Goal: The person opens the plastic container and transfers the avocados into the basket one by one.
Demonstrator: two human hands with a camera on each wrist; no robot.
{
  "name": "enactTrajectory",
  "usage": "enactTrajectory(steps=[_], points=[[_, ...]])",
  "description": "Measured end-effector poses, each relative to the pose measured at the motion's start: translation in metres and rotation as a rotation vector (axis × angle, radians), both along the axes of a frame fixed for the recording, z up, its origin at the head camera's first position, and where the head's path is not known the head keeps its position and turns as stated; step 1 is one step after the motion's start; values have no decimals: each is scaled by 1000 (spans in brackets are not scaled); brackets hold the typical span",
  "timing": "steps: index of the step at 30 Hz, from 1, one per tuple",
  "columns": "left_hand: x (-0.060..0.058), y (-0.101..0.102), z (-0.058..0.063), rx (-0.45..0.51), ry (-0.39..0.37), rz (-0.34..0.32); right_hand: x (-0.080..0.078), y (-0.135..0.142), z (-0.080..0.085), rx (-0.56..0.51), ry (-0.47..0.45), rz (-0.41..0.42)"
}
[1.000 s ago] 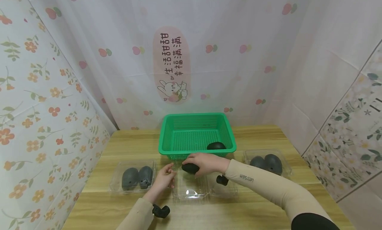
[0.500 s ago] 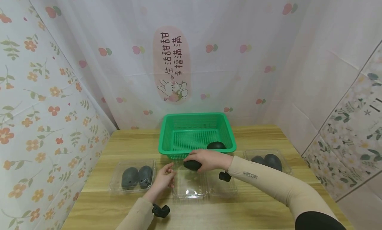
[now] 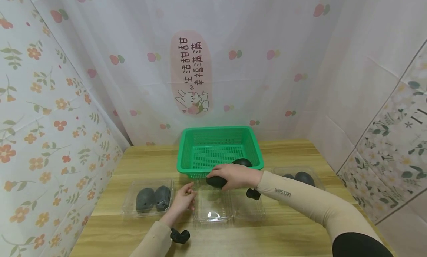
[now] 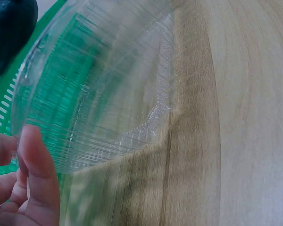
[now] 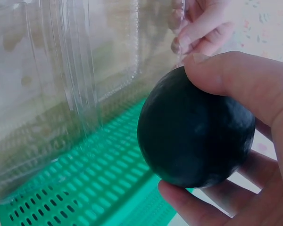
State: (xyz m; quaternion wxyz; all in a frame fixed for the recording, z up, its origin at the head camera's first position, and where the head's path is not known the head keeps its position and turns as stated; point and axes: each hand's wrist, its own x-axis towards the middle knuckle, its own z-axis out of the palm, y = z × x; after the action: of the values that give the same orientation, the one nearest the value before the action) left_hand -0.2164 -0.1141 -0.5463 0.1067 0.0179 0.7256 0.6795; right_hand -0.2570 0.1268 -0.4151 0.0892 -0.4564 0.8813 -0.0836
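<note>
My right hand (image 3: 238, 175) grips a dark, smooth, egg-shaped avocado (image 5: 193, 132) between thumb and fingers. It holds the avocado above the far end of an open clear plastic clamshell box (image 3: 213, 208), just in front of the green basket (image 3: 220, 169). My left hand (image 3: 182, 199) is at the box's left side, and in the left wrist view its thumb and a finger pinch the box's edge. The other half of the box (image 3: 250, 209) lies to the right. Another avocado (image 3: 242, 161) rests in the basket's front right corner, partly behind my right hand.
To the left lies a clear box (image 3: 128, 201) holding two dark avocados (image 3: 145, 200). Another clear box (image 3: 317, 175) with two avocados (image 3: 304, 178) is at the right, partly behind my right forearm. A patterned curtain (image 3: 213, 64) hangs behind the wooden table (image 3: 150, 153).
My right hand has moved slightly right and away from me, toward the basket, carrying the avocado with it. The left hand has stayed in place at the box.
</note>
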Motion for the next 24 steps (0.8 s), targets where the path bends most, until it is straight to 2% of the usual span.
enactTrajectory(steps=[8, 15, 24], points=[[3, 4, 2, 8, -12, 29, -7, 6, 16, -18, -17, -31], [3, 4, 3, 1, -11, 27, -16, 8, 25, -31, -22, -54], [12, 2, 28, 17, -9, -5, -29, 12, 35, -38, -63, -117]])
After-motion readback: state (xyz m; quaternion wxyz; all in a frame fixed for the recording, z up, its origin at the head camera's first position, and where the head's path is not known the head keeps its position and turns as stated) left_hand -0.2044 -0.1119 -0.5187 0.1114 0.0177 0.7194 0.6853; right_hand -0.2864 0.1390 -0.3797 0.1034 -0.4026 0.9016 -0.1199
